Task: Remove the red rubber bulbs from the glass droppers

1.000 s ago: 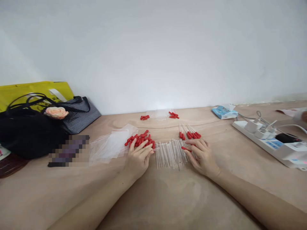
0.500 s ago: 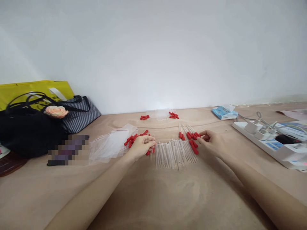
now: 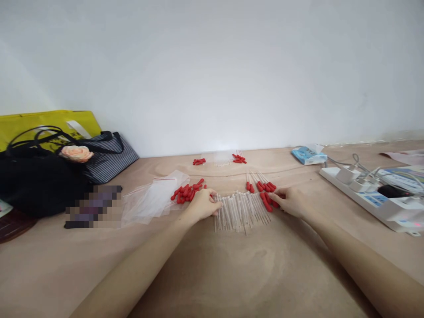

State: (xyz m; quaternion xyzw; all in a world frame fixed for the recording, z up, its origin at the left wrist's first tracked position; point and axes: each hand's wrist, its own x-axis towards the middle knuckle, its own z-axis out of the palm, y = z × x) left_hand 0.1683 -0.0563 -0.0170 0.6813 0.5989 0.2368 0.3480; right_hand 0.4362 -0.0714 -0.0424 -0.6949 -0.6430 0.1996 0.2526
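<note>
A row of thin clear dropper tubes lies side by side on the wooden table. My left hand is at the row's left end, with its fingers curled and its thumb over the outermost tubes; whatever is between the fingers is hidden. Behind that hand lies a pile of red rubber bulbs. On the right, my right hand pinches a red rubber bulb beside two other red bulbs at the row's right end. Several droppers with red bulbs lie just beyond, tips pointing away.
Clear zip bags are spread left of the bulbs. Near the wall are another clear bag and two small red bulb groups. Handbags stand at left. A tissue pack and a loaded power strip with cables lie at right.
My right hand has come slightly nearer, from the far droppers to the nearer red bulbs. My left hand has shifted right and nearer, onto the left end of the tube row.
</note>
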